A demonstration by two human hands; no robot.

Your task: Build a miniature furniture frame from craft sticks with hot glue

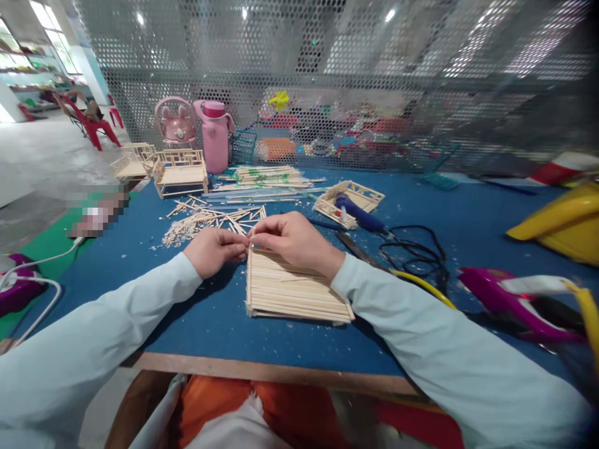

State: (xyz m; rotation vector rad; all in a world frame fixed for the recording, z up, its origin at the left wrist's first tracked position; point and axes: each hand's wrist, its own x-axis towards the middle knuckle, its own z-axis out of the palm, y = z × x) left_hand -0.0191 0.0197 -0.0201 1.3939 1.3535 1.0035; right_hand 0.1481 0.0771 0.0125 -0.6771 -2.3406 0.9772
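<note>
A flat panel of pale wooden sticks [290, 288], laid side by side with a stick along its left edge, lies on the blue table. At its far left corner the fingertips of both hands meet. My left hand [218, 251] is closed, thumb and fingers pinching at that corner from the left. My right hand [297, 244] reaches over the panel, thumb and index finger pinched at the same corner. What sits between the fingertips is too small and hidden to make out. Just behind the hands lies a pile of short cut sticks [206, 223].
Small stick-built furniture models [180, 171] stand at the back left beside a pink bottle [215, 140]. A blue glue gun [358, 212] rests on another stick frame [374, 196], its black cord [428, 237] coiled rightward. A purple iron [515, 305] stands right; a perforated metal screen [327, 75] rises behind.
</note>
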